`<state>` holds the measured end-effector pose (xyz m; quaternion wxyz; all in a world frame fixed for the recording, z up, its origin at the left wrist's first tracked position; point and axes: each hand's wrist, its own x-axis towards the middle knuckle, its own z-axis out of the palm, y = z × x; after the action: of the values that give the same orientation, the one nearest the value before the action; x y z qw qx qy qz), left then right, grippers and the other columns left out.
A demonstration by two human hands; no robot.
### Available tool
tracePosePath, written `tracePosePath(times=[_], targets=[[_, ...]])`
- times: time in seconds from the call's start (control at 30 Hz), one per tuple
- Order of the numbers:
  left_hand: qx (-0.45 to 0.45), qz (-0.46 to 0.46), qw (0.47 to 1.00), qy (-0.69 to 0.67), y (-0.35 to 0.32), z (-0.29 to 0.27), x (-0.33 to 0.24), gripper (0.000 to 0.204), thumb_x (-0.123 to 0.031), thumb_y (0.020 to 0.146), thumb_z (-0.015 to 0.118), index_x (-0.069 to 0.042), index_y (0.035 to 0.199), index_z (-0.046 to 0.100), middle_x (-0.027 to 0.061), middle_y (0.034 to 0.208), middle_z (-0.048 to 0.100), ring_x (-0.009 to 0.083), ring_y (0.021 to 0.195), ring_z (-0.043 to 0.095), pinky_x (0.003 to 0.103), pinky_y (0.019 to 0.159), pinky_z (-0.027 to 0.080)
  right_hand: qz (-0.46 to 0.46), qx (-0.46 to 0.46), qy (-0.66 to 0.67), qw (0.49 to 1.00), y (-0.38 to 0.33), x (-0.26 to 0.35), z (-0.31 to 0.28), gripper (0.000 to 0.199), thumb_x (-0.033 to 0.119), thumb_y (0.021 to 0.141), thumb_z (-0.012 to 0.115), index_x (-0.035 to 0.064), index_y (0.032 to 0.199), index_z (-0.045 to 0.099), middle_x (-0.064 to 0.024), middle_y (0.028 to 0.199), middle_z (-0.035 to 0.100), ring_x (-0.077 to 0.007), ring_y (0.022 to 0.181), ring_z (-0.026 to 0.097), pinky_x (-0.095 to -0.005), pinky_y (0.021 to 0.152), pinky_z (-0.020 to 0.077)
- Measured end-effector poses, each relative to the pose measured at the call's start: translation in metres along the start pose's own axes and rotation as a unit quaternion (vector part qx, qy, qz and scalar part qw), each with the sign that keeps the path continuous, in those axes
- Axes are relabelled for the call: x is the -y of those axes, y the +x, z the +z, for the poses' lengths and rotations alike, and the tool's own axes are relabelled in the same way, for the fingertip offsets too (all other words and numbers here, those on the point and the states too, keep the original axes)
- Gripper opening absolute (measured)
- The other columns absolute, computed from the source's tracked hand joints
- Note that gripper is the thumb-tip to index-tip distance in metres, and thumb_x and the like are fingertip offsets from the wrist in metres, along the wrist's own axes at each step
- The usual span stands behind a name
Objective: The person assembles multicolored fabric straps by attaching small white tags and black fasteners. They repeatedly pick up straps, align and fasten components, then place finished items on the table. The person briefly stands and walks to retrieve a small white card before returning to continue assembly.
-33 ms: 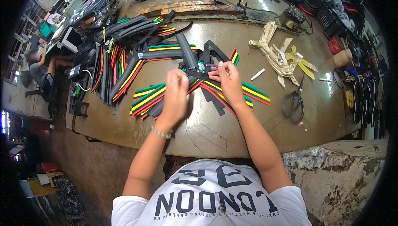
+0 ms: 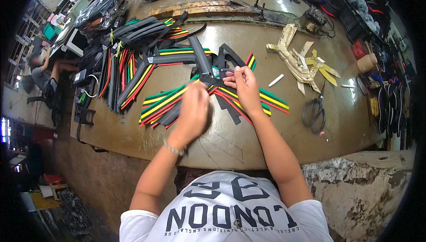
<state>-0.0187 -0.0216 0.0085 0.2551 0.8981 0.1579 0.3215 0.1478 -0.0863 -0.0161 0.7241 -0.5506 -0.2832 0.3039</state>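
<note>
My right hand (image 2: 243, 84) pinches a black strap (image 2: 217, 80) where several striped bands cross in the middle of the table. The striped bands (image 2: 274, 100) are green, yellow, black and red and fan out to both sides under my hands. A grey padded strip (image 2: 200, 55) lies just beyond the crossing, beside a looped black strap (image 2: 228, 52). My left hand (image 2: 193, 111), blurred by motion, hovers over the left bands with its fingers curled together. What it holds, if anything, I cannot make out.
A heap of similar striped straps (image 2: 133, 71) lies at the left. To the right are a white marker (image 2: 276, 80), black scissors (image 2: 314, 111) and cream and yellow pattern strips (image 2: 293, 60). A wooden bar (image 2: 195, 9) crosses the far side. Another person (image 2: 42, 71) sits at far left.
My left hand has moved a little toward me and to the right, away from the crossing. My right hand keeps its place on the black strap.
</note>
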Motion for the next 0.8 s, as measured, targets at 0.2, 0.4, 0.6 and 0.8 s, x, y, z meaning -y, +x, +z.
tracePosePath(times=[0.2,0.4,0.6,0.8], targets=[[0.33,0.118,0.936,-0.02,-0.069,-0.008,-0.067,0.02,-0.021,0.089,0.055,-0.003,0.098,0.054,0.0199,0.142,0.04,0.0365,0.136,0.033,0.055,0.109,0.028,0.023,-0.006,-0.003,1.0,0.003,0.0,-0.001,0.029,0.028,0.101,0.045,0.0006,0.091,0.048,-0.0143,0.093,0.062,-0.0183,0.083,0.067,-0.0286,0.075,0.0576],[0.12,0.109,0.987,-0.025,0.039,-0.036,0.024,0.039,0.005,0.075,0.054,-0.004,0.113,0.057,0.0173,0.119,0.058,0.0331,0.113,0.053,0.042,0.097,0.043,0.057,-0.028,0.086,0.994,0.004,0.004,-0.007,0.03,0.029,0.101,0.044,-0.0005,0.096,0.048,-0.0145,0.091,0.061,-0.0214,0.079,0.068,-0.0301,0.07,0.0586],[0.255,0.233,0.911,0.223,0.106,-0.033,0.07,0.036,-0.006,0.08,0.061,-0.013,0.115,0.06,0.007,0.134,0.051,0.0311,0.131,0.041,0.049,0.112,0.028,0.098,-0.019,0.179,0.979,0.009,0.019,-0.022,0.025,0.025,0.1,0.047,0.0001,0.1,0.049,-0.0134,0.087,0.062,-0.0224,0.073,0.067,-0.0333,0.066,0.0593],[0.212,0.245,0.938,0.122,0.146,-0.085,0.046,0.033,-0.013,0.073,0.072,-0.007,0.105,0.062,0.0112,0.097,0.062,0.0293,0.098,0.06,0.04,0.097,0.044,0.057,-0.123,0.223,0.965,0.017,0.023,-0.046,0.021,0.025,0.098,0.05,0.0044,0.091,0.049,-0.0108,0.085,0.061,-0.019,0.071,0.064,-0.0319,0.064,0.0563]])
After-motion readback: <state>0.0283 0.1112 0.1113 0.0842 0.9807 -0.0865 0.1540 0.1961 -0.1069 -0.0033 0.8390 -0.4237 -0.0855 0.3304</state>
